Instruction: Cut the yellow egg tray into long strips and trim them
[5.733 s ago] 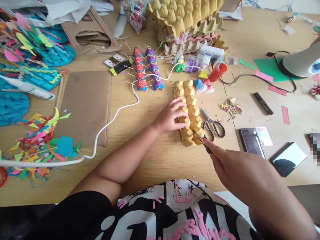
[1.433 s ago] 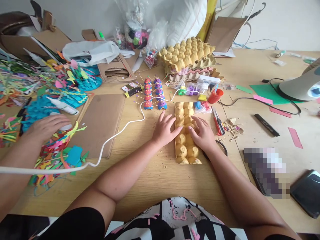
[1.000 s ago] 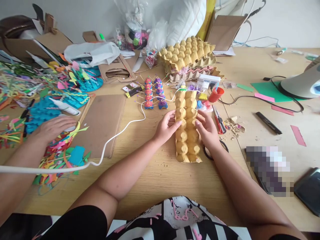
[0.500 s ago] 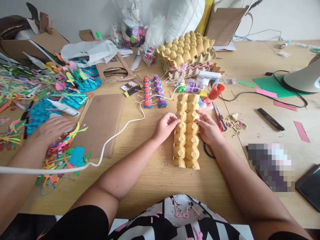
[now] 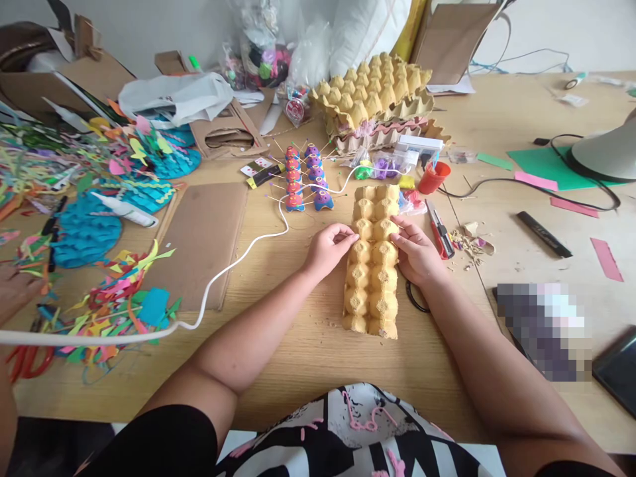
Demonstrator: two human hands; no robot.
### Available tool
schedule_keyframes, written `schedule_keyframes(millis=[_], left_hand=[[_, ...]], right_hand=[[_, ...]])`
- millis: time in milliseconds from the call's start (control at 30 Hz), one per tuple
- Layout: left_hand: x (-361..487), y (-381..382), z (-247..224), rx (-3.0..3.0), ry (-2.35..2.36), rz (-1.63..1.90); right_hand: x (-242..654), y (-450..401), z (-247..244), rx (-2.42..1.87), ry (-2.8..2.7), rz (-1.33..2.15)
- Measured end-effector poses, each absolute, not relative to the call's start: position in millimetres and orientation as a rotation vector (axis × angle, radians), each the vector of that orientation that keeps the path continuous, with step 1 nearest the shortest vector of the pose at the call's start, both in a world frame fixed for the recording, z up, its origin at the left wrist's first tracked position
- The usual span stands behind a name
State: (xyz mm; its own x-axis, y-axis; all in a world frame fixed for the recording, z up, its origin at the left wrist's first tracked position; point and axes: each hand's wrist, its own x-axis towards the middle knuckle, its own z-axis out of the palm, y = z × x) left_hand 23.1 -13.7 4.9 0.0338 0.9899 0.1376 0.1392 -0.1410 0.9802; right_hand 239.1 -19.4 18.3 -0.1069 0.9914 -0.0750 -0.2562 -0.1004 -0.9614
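Note:
A yellow piece of egg carton (image 5: 370, 278), two rows of cups wide, is held lengthwise in front of me with its bumps facing up. My left hand (image 5: 330, 248) pinches its left edge between thumb and fingers. On the opposite edge, my right hand (image 5: 417, 252) grips it the same way, fingers partly hidden behind the carton. Beyond it stand two painted egg-carton strips, one red and blue (image 5: 294, 179) and one purple and blue (image 5: 318, 177), with thin sticks poking out of their sides. A red utility knife (image 5: 440, 230) lies right of my right hand.
A white cable (image 5: 213, 291) runs across the table at left. Stacked egg trays (image 5: 372, 86) sit at the back, near a red cup (image 5: 432, 177). Colourful paper scraps (image 5: 119, 305) and cardboard (image 5: 199, 245) lie left, where another person's hand (image 5: 17, 291) shows at the edge.
The other person's hand has moved left, off the paper scraps, uncovering blue egg carton and red-handled scissors. My hands keep hold of the yellow carton almost unmoved; the view has shifted slightly.

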Motion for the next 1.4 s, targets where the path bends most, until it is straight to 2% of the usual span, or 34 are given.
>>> schedule_keyframes(millis=[367, 1000, 1200, 1400], left_hand=[[14.7, -4.3, -1.8, 1.396, 1.386, 1.487], [14.7, -10.9, 7.7, 1.574, 1.403, 1.480], [19.0, -18.3, 13.0, 1.427, 1.233, 1.296], [24.6, -22.1, 14.9, 1.286, 0.751, 1.065]], right_hand=[[246.0, -19.3, 21.6, -1.029, -0.931, 1.489], [252.3, -13.7, 12.8, -0.863, -0.821, 1.552], [252.4, -14.4, 14.4, -0.866, -0.867, 1.509], [246.7, -17.6, 20.4, -0.843, -0.874, 1.518]])
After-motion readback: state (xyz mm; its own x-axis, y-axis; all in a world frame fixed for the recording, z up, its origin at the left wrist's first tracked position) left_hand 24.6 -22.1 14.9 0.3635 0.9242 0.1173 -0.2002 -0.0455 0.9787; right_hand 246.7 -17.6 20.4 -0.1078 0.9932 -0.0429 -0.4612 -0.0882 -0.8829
